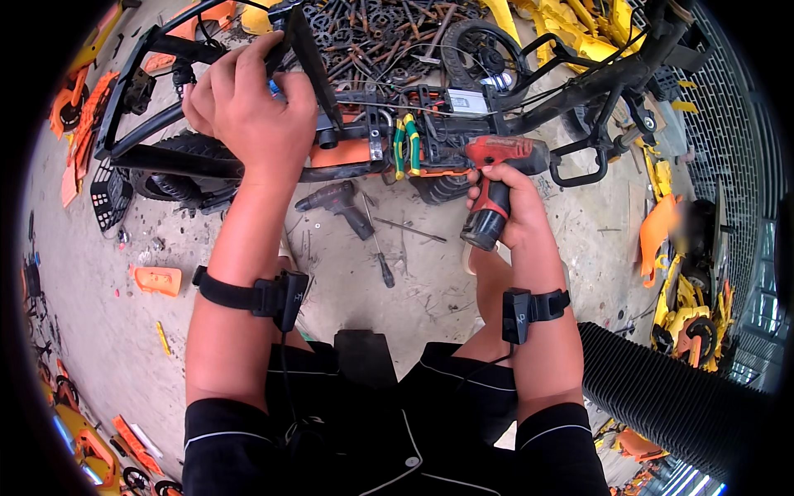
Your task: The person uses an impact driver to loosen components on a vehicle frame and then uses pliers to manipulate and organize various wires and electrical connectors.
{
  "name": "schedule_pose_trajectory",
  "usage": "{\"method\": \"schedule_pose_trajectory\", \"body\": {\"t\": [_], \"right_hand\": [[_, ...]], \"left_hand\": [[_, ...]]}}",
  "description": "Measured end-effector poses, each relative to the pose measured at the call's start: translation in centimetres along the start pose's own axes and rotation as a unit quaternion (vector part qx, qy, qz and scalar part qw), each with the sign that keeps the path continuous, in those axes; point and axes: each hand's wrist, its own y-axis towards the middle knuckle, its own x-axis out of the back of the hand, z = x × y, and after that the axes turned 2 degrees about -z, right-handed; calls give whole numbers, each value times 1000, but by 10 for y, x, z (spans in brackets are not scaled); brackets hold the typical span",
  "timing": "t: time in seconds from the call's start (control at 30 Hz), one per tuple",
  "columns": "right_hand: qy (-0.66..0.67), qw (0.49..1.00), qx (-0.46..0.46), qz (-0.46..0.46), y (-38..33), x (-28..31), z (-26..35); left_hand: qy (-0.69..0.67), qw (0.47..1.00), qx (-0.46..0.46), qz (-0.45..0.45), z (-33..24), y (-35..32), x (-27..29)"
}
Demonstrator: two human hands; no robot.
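My left hand (248, 107) is closed around a part of the black metal frame (124, 153) of a partly stripped scooter-like vehicle. A bit of blue shows by the thumb; the fingers hide the rest of that spot. My right hand (514, 198) grips a red and black cordless power driver (496, 157) by its handle, its nose pointing left over the vehicle's open middle. There, green and yellow handled pliers (407, 147) rest among cables beside a silver box (468, 102). An orange panel (341, 154) runs along the near side.
On the concrete floor lie a second power drill (337, 203), a screwdriver (385, 269) and a thin rod (411, 230). Rusty metal parts (364, 37) are heaped behind. Yellow panels (571, 29) pile up at the far right. A black ribbed hose (670, 397) crosses at lower right.
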Motion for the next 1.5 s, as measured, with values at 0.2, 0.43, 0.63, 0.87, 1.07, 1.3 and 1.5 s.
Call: {"method": "schedule_pose_trajectory", "body": {"t": [0.2,0.43,0.63,0.87,1.07,1.3,1.5], "right_hand": [[-20,1000,10,-10,13,-3,-8],[-29,999,8,-31,21,-7,-16],[-35,999,3,-28,25,-8,-20],[-48,998,5,-36,25,-8,-20],[-64,998,-1,-16,21,-12,-20],[-81,996,7,-20,21,-15,-23],[-94,995,14,-27,19,-16,-23]], "left_hand": [[-3,1000,0,1,0,0,0],[-6,1000,-5,-1,0,1,1],[-9,1000,-1,-1,-1,0,1],[3,1000,5,6,-2,1,3],[1,1000,2,6,-1,1,3],[4,1000,7,13,-2,0,4],[-16,1000,-2,-1,0,0,1]]}}
